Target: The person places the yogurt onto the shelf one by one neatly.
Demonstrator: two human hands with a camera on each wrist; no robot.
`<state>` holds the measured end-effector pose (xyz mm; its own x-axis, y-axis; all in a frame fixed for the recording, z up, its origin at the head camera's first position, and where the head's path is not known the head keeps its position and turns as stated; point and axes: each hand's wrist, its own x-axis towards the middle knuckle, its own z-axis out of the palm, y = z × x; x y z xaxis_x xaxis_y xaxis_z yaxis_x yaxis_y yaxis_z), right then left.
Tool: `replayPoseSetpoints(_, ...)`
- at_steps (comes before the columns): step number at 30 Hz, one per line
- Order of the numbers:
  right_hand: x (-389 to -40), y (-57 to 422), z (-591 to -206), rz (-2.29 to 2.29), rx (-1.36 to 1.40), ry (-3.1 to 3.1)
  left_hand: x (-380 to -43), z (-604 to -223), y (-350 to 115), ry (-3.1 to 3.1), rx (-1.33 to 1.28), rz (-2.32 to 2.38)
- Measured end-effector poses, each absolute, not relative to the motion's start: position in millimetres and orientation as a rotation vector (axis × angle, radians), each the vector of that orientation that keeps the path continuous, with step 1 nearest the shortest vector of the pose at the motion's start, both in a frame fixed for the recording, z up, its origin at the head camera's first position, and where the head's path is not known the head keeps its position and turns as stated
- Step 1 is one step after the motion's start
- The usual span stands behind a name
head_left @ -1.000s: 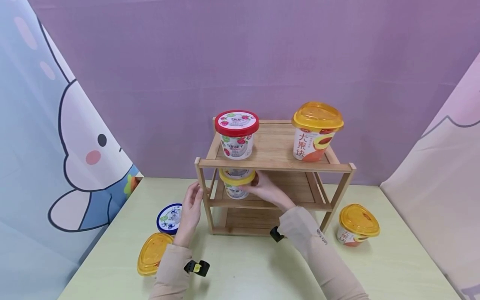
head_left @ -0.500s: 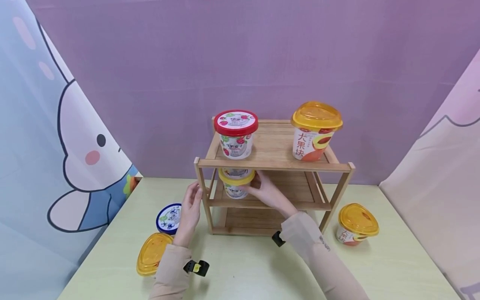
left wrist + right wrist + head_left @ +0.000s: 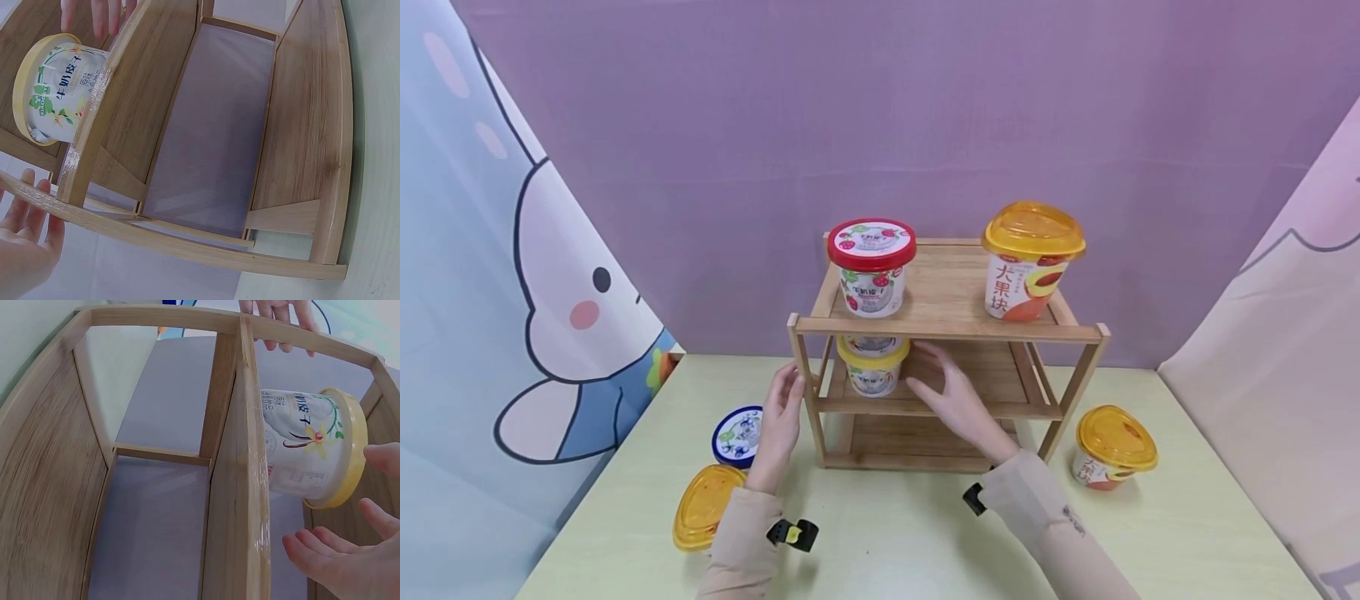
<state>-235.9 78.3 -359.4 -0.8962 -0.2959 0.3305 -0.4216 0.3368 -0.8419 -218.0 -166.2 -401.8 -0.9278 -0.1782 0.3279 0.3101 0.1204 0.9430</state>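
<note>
A two-tier-and-base wooden rack (image 3: 951,332) stands on the table. My left hand (image 3: 782,421) is at its front left post, fingers around the wood. On the middle shelf a white cup with a yellow lid (image 3: 874,371) stands upright at the left, its top partly hidden by the upper rail. My right hand (image 3: 958,400) is just right of this cup, thumb and fingers spread and apart from it. The right wrist view shows the thumb near the yellow lid (image 3: 353,450) of the cup. Flowers and Chinese lettering on the cup's side (image 3: 65,90) show in the left wrist view.
On the top shelf stand a red-lidded cup (image 3: 872,271) and an orange-lidded fruit cup (image 3: 1033,262). Another orange-lidded cup (image 3: 1116,450) is on the table at right. A blue-lidded cup (image 3: 737,436) and an orange-lidded one (image 3: 703,506) sit by my left forearm.
My right hand has let go of the yellow-lidded cup, spread its fingers and drawn back slightly to the right. The cup stays on the middle shelf. My left hand has not moved.
</note>
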Motion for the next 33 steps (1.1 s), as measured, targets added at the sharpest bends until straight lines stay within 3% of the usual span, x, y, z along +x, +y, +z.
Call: replayPoseSetpoints(33, -168.1, 155.6, -395.5, 1.307, 0.544, -2.351, -218.0, -402.5, -164.9, -2.039, -0.112, -1.845)
